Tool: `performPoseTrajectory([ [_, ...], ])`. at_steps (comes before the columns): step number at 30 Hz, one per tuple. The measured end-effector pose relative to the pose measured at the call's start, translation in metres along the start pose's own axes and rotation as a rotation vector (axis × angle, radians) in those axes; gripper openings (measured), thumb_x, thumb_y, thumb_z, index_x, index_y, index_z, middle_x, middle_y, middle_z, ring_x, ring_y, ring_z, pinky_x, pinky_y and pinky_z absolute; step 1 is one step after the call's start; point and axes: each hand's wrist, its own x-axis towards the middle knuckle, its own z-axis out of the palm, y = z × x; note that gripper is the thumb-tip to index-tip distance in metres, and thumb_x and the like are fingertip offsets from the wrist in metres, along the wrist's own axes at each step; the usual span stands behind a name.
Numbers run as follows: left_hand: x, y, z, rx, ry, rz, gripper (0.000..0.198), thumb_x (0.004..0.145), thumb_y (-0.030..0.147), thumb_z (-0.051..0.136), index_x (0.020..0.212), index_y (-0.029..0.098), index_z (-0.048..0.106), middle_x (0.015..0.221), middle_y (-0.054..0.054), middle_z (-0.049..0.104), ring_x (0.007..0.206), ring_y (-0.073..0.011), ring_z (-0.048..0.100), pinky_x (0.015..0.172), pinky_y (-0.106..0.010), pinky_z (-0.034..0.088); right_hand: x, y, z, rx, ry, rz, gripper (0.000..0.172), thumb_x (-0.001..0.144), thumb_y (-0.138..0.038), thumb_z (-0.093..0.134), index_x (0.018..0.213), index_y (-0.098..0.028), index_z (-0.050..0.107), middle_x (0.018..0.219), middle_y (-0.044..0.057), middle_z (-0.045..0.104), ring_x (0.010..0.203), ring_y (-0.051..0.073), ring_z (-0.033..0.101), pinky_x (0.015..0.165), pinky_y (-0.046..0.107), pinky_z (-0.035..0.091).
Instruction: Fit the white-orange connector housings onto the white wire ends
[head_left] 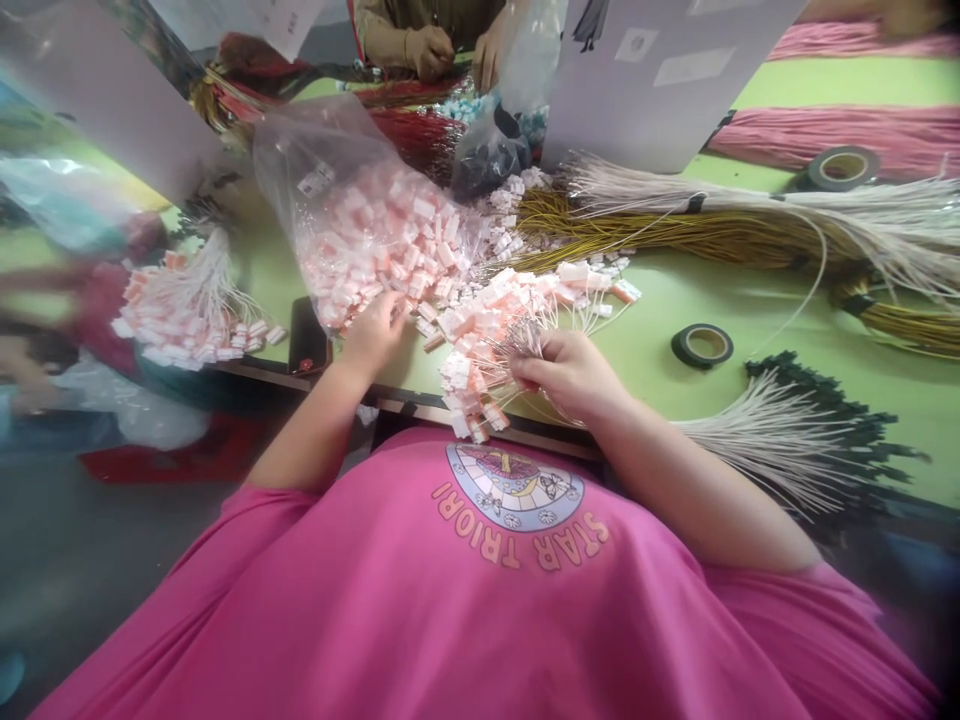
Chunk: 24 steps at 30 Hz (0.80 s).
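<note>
My right hand (570,372) is closed round a bundle of thin wires (527,340). Pink and white plastic connectors (480,320) fan out from that bundle over the table's front edge. At the mouth of a clear plastic bag (315,160) full of loose pink connectors (409,235), my left hand (375,335) has its fingers bent together. Whatever lies between those fingertips, if anything, is too small to make out. A few single connectors lie on the green tabletop between my two hands.
Rolls of black tape (703,346) and white wires with black ends (795,430) lie at right. Behind run white and yellow wire bundles (645,230). More connector wires (187,310) and a dark phone-like object (309,335) sit at left. Across the table a person's hands (429,52) work.
</note>
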Motion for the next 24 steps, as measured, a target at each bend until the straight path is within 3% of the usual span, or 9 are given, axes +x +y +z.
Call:
performPoseTrajectory([
  [2,-0.008,0.010,-0.008,-0.226,0.046,-0.041,0.031,0.091,0.036,0.048,0.116,0.018,0.056,0.100,-0.010,0.066,0.088,-0.0198,0.063,0.083,-0.035,0.050,-0.001,-0.002,0.001,0.007,0.011,-0.001,0.018,0.073,-0.019,0.059,0.057,-0.018,0.052,0.052,-0.005,0.049,0.050,0.007,0.043,0.051,0.025,0.033],
  [5,-0.023,0.032,-0.018,-0.664,-0.055,-0.057,0.029,0.087,0.037,0.058,0.108,0.018,0.061,0.086,-0.005,0.066,0.072,-0.0151,0.063,0.071,-0.032,0.054,-0.001,-0.003,0.002,0.000,0.035,-0.015,0.009,0.072,-0.019,0.058,0.063,-0.017,0.056,0.059,-0.003,0.052,0.057,0.009,0.046,0.056,0.026,0.035],
  [9,-0.035,0.063,-0.022,-1.047,-0.236,0.093,0.017,0.076,0.028,0.071,0.089,0.018,0.069,0.102,-0.006,0.063,0.085,-0.0157,0.062,0.067,-0.027,0.053,-0.001,-0.001,0.001,0.011,0.038,-0.026,0.012,0.071,-0.020,0.061,0.061,-0.017,0.056,0.058,-0.004,0.050,0.057,0.009,0.045,0.057,0.026,0.034],
  [12,-0.036,0.079,-0.018,-1.105,-0.315,0.158,0.010,0.075,0.025,0.071,0.082,0.017,0.071,0.100,-0.006,0.062,0.088,-0.0143,0.060,0.071,-0.024,0.052,-0.002,-0.003,0.001,0.028,0.044,-0.040,0.012,0.072,-0.024,0.063,0.064,-0.016,0.059,0.061,-0.003,0.053,0.059,0.010,0.047,0.059,0.027,0.037],
  [17,-0.032,0.094,-0.012,-1.064,-0.423,0.030,0.043,0.067,0.017,0.077,0.107,0.015,0.063,0.103,-0.007,0.065,0.089,-0.0146,0.062,0.076,-0.026,0.052,-0.005,-0.008,0.001,0.017,0.079,-0.050,0.017,0.073,-0.026,0.062,0.060,-0.016,0.057,0.059,-0.004,0.051,0.057,0.009,0.046,0.057,0.026,0.036],
  [21,-0.033,0.099,-0.015,-1.016,-0.489,-0.023,0.032,0.065,0.017,0.078,0.093,0.011,0.065,0.089,-0.006,0.066,0.078,-0.0129,0.062,0.071,-0.026,0.051,-0.005,-0.008,0.003,-0.097,0.129,-0.060,0.017,0.073,-0.025,0.059,0.060,-0.017,0.052,0.058,-0.004,0.046,0.056,0.009,0.043,0.054,0.026,0.034],
  [24,-0.035,0.102,-0.019,-0.965,-0.496,-0.043,0.030,0.067,0.018,0.075,0.095,0.012,0.067,0.078,-0.003,0.065,0.067,-0.0107,0.059,0.061,-0.023,0.049,-0.006,-0.008,0.005,-0.202,0.168,-0.091,0.015,0.073,-0.024,0.056,0.062,-0.017,0.051,0.058,-0.004,0.045,0.057,0.009,0.043,0.054,0.026,0.034],
])
